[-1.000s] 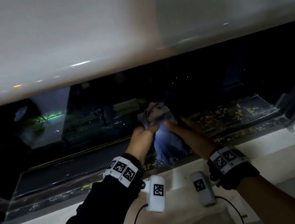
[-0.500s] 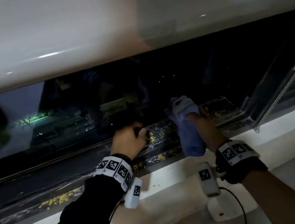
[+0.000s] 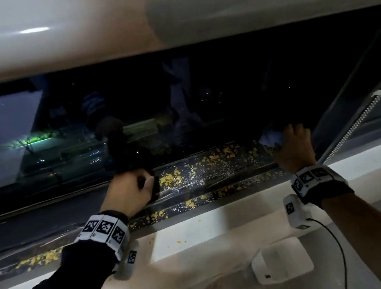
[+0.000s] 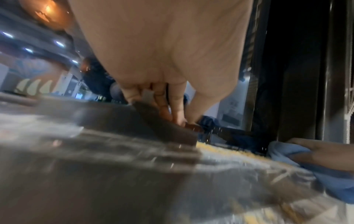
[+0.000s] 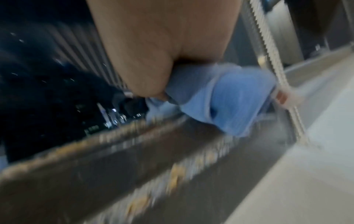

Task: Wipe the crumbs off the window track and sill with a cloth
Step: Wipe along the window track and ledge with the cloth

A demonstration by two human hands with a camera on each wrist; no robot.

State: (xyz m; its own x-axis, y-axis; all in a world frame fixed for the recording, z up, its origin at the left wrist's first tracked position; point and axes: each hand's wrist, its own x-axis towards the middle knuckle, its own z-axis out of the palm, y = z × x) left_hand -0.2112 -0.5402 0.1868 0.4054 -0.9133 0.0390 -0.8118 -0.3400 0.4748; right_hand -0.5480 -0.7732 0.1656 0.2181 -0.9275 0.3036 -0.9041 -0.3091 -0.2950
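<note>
Yellow crumbs (image 3: 212, 162) lie scattered along the dark window track (image 3: 216, 183), above the white sill (image 3: 221, 217). My right hand (image 3: 293, 149) grips a bunched light blue cloth (image 3: 270, 139) at the right end of the track, against the window frame; the cloth (image 5: 229, 103) rests on the track rail. My left hand (image 3: 138, 188) is curled round the dark bottom edge of the sliding pane (image 4: 164, 128), left of the crumbs. From the left wrist view the cloth (image 4: 325, 178) shows far right, beyond a line of crumbs (image 4: 220, 150).
A bead chain (image 3: 357, 124) hangs slanted just right of my right hand. More crumbs (image 3: 39, 259) lie on the track at the left, and a few (image 3: 180, 242) on the sill. A white box (image 3: 282, 260) is fixed below the sill. A pale panel (image 3: 162, 10) spans overhead.
My left hand let go of the cloth and took hold of the pane's edge. My right hand carried the cloth rightward along the track to its right end.
</note>
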